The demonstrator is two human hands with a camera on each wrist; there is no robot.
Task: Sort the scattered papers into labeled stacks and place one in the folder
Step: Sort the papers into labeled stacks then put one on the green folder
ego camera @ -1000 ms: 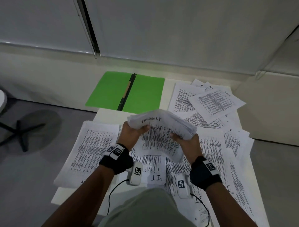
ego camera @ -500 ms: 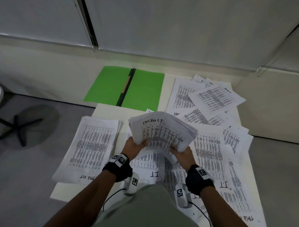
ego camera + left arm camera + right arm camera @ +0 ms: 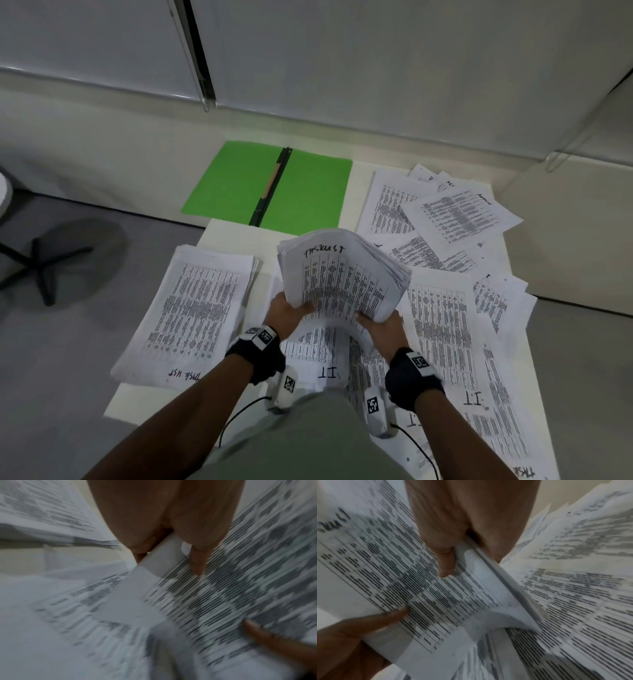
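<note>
White paper bundle (image 3: 342,274) headed "TASKLIST" held tilted above table (image 3: 236,236) centre; left hand (image 3: 286,313) and right hand (image 3: 383,329) each pinch its near edge, thumbs on top. Green folder (image 3: 308,192) open at far edge. Second stack (image 3: 191,308) at left edge.

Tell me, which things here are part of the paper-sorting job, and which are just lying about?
Part of the job:
- held paper bundle, gripped by left hand and right hand
- stack on the left
- scattered papers
- open green folder
- table

Just lying about:
- chair base on the floor
</note>
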